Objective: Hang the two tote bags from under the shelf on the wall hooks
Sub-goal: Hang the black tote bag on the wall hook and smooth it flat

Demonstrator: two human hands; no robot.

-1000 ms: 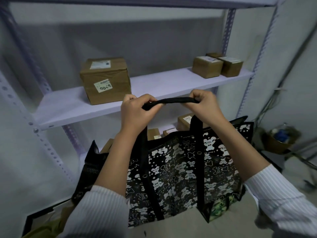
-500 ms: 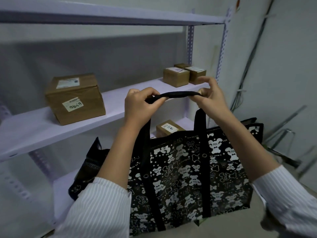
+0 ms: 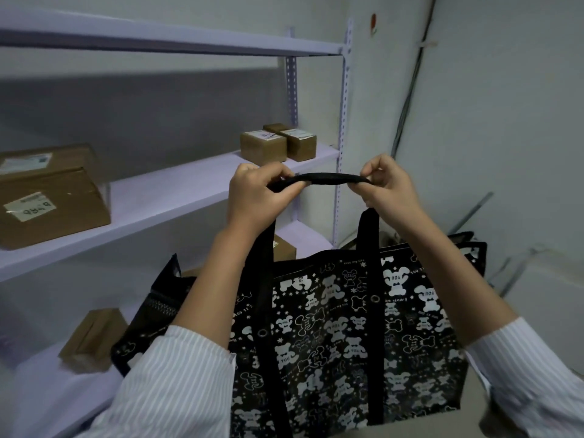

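- Tote bag [image 3: 347, 336]: black with a white bear print. It hangs in mid-air in front of the person, clear of the shelving, with its body below both hands.
- Handle [image 3: 328, 179]: the black strap loop is stretched roughly level between the 2 hands. Its 2 vertical straps run down from the fingers to the bag body.
- Left hand [image 3: 252, 197]: fingers closed around the left end of the handle, thumb pressed on top of the strap.
- Right hand [image 3: 388, 188]: fingers [image 3: 374, 172] pinched shut on the right end of the handle, with the little finger slightly lifted.
- Step in hand (judgement): carrying 1 bag with the loop held open, ready for hanging. No second bag can be identified here.
- Next move (judgement): locate a wall hook, raise the loop above it, then lower the strap span between the fingers onto the hook before releasing. No hook is identifiable; a small red fitting [image 3: 373, 22] sits high on the wall, above and beyond the fingers, but its type cannot be determined.
- Surroundings: lilac shelving unit [image 3: 177, 191] lies beyond and left of the fingers, carrying cardboard boxes [image 3: 264, 147]. A dark cable [image 3: 407, 99] runs down the wall above the right hand.
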